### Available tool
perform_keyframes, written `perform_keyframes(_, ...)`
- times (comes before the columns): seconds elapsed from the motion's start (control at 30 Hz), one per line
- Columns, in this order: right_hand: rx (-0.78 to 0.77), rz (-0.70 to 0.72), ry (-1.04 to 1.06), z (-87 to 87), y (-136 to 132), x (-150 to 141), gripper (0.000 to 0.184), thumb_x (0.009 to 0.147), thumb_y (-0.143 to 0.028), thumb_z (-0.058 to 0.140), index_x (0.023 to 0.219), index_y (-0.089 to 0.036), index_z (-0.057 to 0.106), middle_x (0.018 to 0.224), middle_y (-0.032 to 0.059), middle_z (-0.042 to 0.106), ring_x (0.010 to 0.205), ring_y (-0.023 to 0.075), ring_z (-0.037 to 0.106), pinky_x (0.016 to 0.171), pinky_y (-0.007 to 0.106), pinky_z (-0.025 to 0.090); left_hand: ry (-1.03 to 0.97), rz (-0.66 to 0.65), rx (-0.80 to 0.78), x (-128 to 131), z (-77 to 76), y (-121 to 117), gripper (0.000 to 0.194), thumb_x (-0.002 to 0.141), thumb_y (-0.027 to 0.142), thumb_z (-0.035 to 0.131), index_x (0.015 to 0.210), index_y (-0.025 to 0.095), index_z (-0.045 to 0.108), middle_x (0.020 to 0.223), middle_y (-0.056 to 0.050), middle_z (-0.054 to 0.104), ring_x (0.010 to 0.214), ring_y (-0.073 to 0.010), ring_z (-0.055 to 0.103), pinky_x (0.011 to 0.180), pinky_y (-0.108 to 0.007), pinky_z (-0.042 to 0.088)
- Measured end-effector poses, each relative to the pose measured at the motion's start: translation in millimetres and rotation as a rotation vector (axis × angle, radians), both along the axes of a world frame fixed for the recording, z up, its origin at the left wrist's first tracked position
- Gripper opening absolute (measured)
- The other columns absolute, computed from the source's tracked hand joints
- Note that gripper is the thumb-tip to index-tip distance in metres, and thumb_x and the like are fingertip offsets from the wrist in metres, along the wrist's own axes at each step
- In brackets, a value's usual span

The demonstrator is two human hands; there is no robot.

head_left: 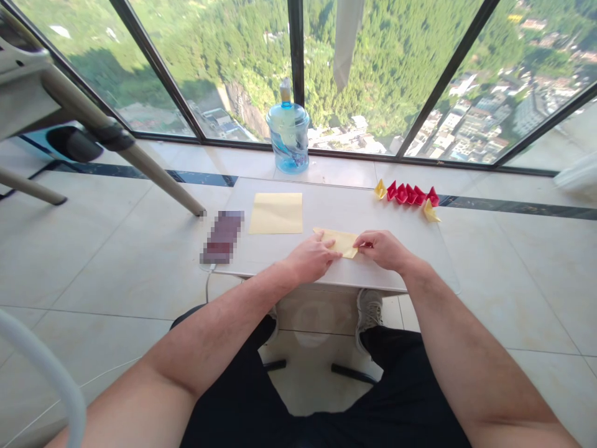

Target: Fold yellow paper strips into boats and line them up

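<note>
A folded sheet of yellow paper (344, 243) lies near the front edge of the low white table (261, 258). My left hand (311, 256) rests on its left part, fingers apart and pressing it down. At the paper's right end, my right hand (383, 247) pinches the edge between thumb and fingers. Flat on the table to the left is a square yellow sheet (276, 213). Toward the back right stand several red folded paper boats (410, 194) in a row, with a yellow paper boat (380, 189) at the left end and another yellow paper boat (431, 212) in front.
A blurred-out phone-like device (222, 238) with a white cable sits at the table's left edge. Behind the table, a large blue water bottle (288, 138) stands by the window. A metal-legged frame (153, 174) reaches the floor at left.
</note>
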State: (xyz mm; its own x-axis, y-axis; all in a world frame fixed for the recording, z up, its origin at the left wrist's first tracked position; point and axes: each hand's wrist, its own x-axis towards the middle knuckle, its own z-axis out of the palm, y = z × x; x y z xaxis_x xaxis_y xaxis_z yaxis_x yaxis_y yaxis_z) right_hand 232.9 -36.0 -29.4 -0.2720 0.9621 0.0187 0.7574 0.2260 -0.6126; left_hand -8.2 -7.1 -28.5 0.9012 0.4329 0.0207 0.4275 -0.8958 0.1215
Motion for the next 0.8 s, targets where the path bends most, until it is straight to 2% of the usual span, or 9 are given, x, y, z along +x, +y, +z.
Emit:
perform_keyframes(0.13,-0.13,-0.147,0.016,1.7,7.2,-3.5,0.015,0.079,-0.021,0.06,0.084,-0.02,0.074,0.07,-0.0016,0.069,0.064,0.0131,0.059,0.063,0.023,0.043,0.043,0.019,-0.041,0.3,3.1,-2.0,0.038,0.094,0.021,0.045,0.127,0.024,0.065,0.131,-0.014,0.061,0.114,-0.0261,0.058,0.113,-0.054,0.029)
perform_keyframes(0.27,-0.208,-0.193,0.055,2.3,15.2,-9.8,0.014,0.08,-0.025,0.059,0.081,-0.019,0.071,0.069,-0.0018,0.068,0.061,0.0117,0.055,0.059,0.023,0.04,0.045,0.072,-0.064,-0.7,4.0,-5.8,0.041,0.096,0.023,0.041,0.13,0.027,0.063,0.135,-0.013,0.058,0.125,-0.0322,0.052,0.109,-0.056,0.033)
perform_keyframes(0.53,-0.247,-0.305,-0.027,1.2,25.8,-23.6,0.011,0.08,-0.024,0.062,0.079,-0.017,0.07,0.073,0.0006,0.07,0.065,0.0119,0.056,0.061,0.022,0.04,0.033,0.082,-0.05,-2.3,5.3,-7.3,0.033,0.093,0.021,0.044,0.119,0.021,0.066,0.136,-0.014,0.058,0.131,-0.0345,0.047,0.109,-0.056,0.036)
perform_keyframes(0.8,-0.243,-0.428,-0.151,-2.8,29.1,-35.3,0.011,0.074,-0.024,0.063,0.076,-0.02,0.073,0.073,0.0021,0.072,0.065,0.0137,0.061,0.059,0.022,0.039,0.041,0.072,0.007,-3.0,0.6,-9.4,0.034,0.092,0.023,0.047,0.122,0.018,0.063,0.136,-0.015,0.058,0.135,-0.0383,0.045,0.109,-0.056,0.036)
